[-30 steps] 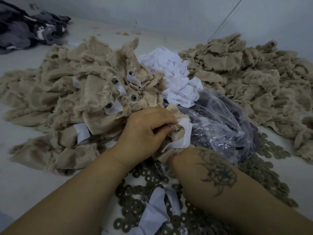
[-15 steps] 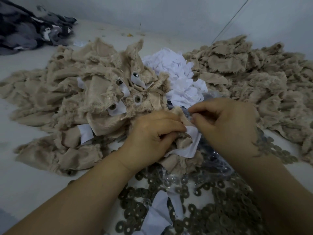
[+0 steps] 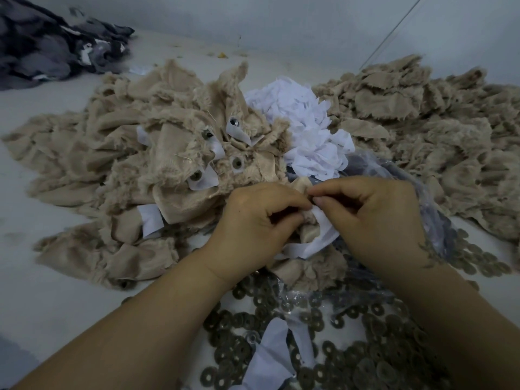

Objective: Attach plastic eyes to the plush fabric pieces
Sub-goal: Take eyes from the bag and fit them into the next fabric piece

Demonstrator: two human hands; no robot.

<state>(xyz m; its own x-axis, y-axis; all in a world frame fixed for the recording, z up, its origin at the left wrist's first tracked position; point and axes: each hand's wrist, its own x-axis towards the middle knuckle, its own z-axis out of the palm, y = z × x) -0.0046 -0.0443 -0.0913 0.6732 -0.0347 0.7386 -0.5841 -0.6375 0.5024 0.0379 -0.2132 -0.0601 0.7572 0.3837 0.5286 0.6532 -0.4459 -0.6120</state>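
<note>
Dark grey fabric heap (image 3: 53, 43) (far left corner), pale wall (image 3: 281, 21) behind

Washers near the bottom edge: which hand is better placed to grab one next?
Probably the right. The left hand grips the plush piece, steadying it; the right hand only pinches at its top with its fingers, and washers lie beneath its forearm.

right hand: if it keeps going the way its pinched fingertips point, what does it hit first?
The right hand points leftward at the left hand; its fingertips already almost touch the left hand's forefinger, over the plush piece. Depth is unclear, so possibly the plush first.
</note>
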